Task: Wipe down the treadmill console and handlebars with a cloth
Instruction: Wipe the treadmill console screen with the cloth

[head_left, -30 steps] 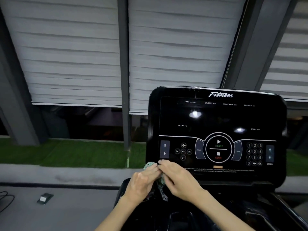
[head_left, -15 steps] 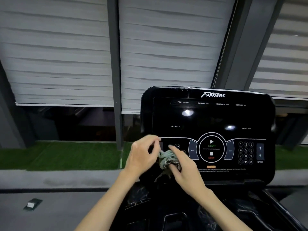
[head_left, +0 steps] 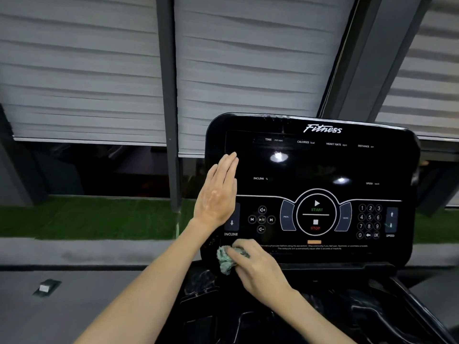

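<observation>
While the cloth [head_left: 226, 259] is bunched into a wad, it is gripped by the right hand [head_left: 259, 268] and held against the lower-left corner of the console [head_left: 310, 167], just below the INCLINE label [head_left: 231, 234]. The right fingers are curled round the cloth. The thumb is hidden. A green-white lump is seen sticking out left of the knuckles.

The left hand [head_left: 218, 194] is laid flat on the console's left edge, fingers straight and pressed together, nothing held. Its fingertips are placed at the upper-left corner of the dark screen. The upper incline key is covered by the palm, and the down-arrow key [head_left: 231, 222] is seen just beside the wrist. The two hands are kept apart, left above right.

The START/STOP dial [head_left: 316, 214] is seen at console centre and the keypad [head_left: 369, 220] to its right, both well clear of the hands. Two light reflections are seen on the screen.

Glossy black moulding [head_left: 335, 306] is seen below the console, but its detail cannot be told.

Behind, grey blinds [head_left: 87, 70] are split by a dark post [head_left: 169, 95], with a dark gap under them and a grass strip [head_left: 87, 216] below that. A small box [head_left: 46, 288] is seen on the grey floor at lower left.
</observation>
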Action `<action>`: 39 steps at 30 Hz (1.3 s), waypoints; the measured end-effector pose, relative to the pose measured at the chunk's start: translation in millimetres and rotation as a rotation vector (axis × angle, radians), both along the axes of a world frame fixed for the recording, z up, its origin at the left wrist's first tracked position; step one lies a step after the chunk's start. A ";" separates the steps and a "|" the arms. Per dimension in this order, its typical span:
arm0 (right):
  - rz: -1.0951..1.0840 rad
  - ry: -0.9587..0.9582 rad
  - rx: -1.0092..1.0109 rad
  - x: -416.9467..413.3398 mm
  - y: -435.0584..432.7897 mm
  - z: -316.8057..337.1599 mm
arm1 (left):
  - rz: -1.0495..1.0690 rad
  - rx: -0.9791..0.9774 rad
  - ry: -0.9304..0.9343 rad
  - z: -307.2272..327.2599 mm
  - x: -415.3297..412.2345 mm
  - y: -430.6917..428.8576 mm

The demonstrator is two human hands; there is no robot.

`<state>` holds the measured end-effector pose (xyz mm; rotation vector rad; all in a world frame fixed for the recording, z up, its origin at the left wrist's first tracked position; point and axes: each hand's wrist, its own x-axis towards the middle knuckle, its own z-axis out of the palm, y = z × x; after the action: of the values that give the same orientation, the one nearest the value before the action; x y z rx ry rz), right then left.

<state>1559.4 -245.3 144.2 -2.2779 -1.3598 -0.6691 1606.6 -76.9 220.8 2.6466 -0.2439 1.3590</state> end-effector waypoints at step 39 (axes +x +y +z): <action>0.088 0.047 -0.325 -15.1 -11.3 -9.9 | 0.191 0.101 0.077 -14.9 -11.0 -7.7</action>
<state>1544.3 -256.6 134.3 -2.4415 -1.6353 -0.3850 1595.6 -84.6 205.9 2.8630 -0.0528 1.3269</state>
